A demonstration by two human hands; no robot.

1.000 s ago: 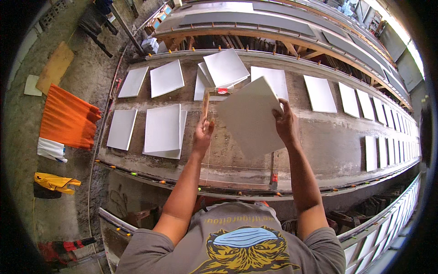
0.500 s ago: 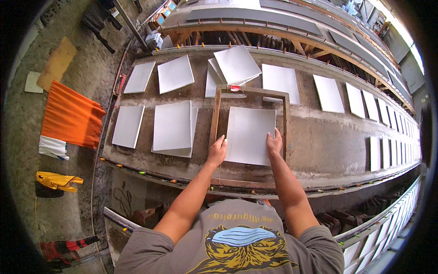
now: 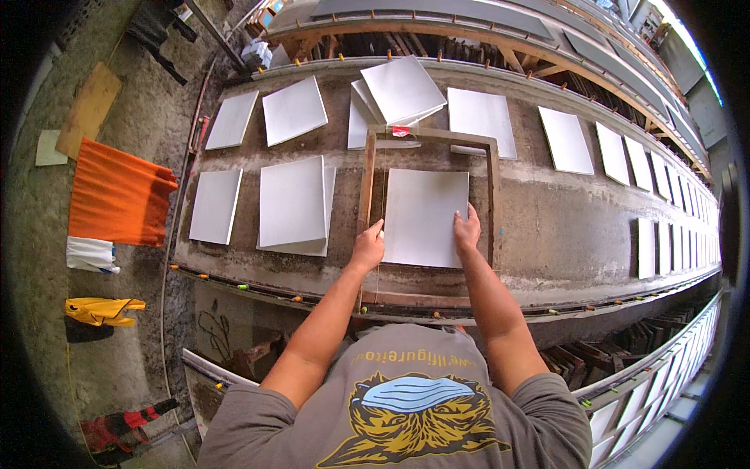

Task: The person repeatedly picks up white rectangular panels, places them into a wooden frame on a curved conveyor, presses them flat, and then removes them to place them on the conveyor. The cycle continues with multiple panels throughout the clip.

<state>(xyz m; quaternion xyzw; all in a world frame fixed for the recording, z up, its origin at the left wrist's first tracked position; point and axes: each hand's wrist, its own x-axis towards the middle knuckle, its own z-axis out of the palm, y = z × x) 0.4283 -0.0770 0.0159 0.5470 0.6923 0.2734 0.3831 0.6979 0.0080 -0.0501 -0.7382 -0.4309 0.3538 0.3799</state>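
Note:
A white rectangular sheet (image 3: 426,219) lies inside a worn wooden frame (image 3: 494,195) on the brown table in front of me. My left hand (image 3: 368,246) is closed at the sheet's left edge, over the frame's left bar, its curled fingers partly hidden. On the opposite side, my right hand (image 3: 467,230) grips the sheet's right edge with thumb and fingers. A red-and-white piece of tape (image 3: 401,131) marks the frame's far bar. Just beyond it rests a fanned pile of white sheets (image 3: 402,87).
More white sheets (image 3: 291,202) lie to the left, and rows (image 3: 566,141) run off to the right along the table (image 3: 547,227). Small coloured pegs (image 3: 297,298) line the table's near edge. Orange cloth (image 3: 117,191) and yellow cloth (image 3: 101,310) lie at the left.
The whole table appears slightly higher in the picture as the view shifts. Both hands keep their places at the sheet's sides, and the sheet stays inside the frame.

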